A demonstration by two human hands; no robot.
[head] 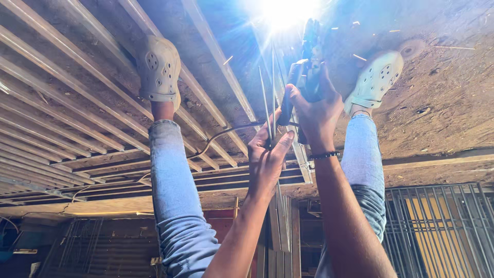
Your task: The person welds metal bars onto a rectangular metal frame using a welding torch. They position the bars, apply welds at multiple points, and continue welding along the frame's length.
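left hand [267, 154]: clenched on thin metal rods [267, 110], thumb pressed against them
right hand [314, 110]: grasping dark power tool [309, 56], just above and beside left hand
sparks/glare [285, 13]: at tool tip, beyond right hand
cable [216, 136]: runs off left hand's side
metal frame bars [77, 103]: under both hands, on floor
feet: clog [158, 67] and clog [375, 77], one either side of hands
containers: cannot tell, none distinguishable

Left hand [267, 154] below right hand [314, 105], between legs.
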